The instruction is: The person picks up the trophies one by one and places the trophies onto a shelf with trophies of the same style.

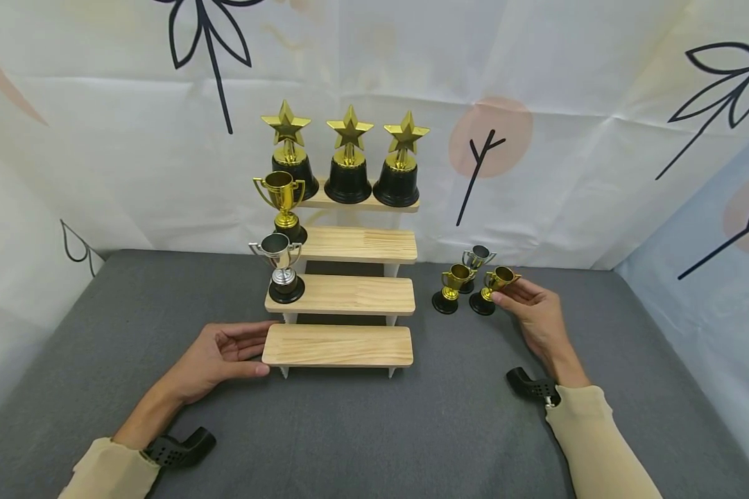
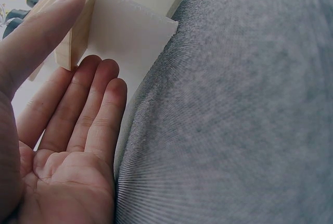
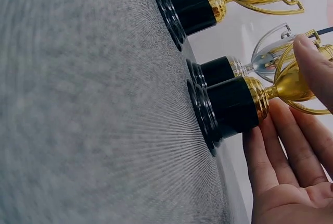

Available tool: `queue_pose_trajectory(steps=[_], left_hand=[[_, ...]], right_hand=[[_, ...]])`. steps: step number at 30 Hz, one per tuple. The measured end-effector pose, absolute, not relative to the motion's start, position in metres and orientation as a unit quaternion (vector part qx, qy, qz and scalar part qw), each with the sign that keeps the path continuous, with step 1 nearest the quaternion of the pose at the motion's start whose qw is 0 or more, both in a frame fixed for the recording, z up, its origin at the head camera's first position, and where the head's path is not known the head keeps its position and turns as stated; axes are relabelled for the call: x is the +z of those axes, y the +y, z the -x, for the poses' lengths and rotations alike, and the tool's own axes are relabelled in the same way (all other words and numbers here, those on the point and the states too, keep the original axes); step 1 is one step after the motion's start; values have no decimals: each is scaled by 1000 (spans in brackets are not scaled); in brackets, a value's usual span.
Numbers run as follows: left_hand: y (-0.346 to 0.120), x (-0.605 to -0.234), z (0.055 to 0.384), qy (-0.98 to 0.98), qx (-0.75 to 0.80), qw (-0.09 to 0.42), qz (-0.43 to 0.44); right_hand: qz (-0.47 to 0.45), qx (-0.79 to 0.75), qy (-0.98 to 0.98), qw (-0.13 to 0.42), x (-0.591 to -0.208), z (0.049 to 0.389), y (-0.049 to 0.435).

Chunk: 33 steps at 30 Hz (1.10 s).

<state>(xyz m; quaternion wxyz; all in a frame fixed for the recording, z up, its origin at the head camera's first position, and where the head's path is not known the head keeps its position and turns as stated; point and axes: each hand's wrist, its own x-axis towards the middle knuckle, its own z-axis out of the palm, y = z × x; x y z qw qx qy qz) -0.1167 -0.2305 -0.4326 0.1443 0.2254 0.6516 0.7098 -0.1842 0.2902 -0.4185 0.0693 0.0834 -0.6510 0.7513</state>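
A stepped wooden display stand [image 1: 340, 345] rises in tiers in the middle of the head view. My left hand [image 1: 221, 353] is at the left end of its lowest step, fingers extended; in the left wrist view the fingertips [image 2: 91, 65] are right at the board's end and white support. My right hand [image 1: 533, 315] holds a small gold trophy cup [image 1: 501, 278] between thumb and fingers, its black base [image 3: 229, 107] down at the grey cloth. Beside that cup stand another gold trophy cup [image 1: 455, 277] and a silver one [image 1: 478, 256].
Three gold star trophies [image 1: 349, 132] line the stand's top step. At the left ends of the steps below stand a gold cup [image 1: 281, 190] and a silver cup [image 1: 277, 253]. A printed white cloth backdrop [image 1: 374, 55] hangs behind the grey table [image 1: 349, 443].
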Motion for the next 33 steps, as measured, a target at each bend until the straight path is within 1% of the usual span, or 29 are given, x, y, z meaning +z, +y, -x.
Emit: queue_pose_trajectory(steps=[11, 18, 33], left_hand=[[-231, -432, 115, 659, 705, 140, -219], [-230, -430, 115, 661, 705, 141, -215], [-230, -432, 117, 651, 712, 146, -219]], right_hand=[[-82, 745, -659, 62, -417, 189, 289], [-100, 745, -657, 52, -416, 192, 289], [-125, 759, -638, 49, -412, 198, 288]])
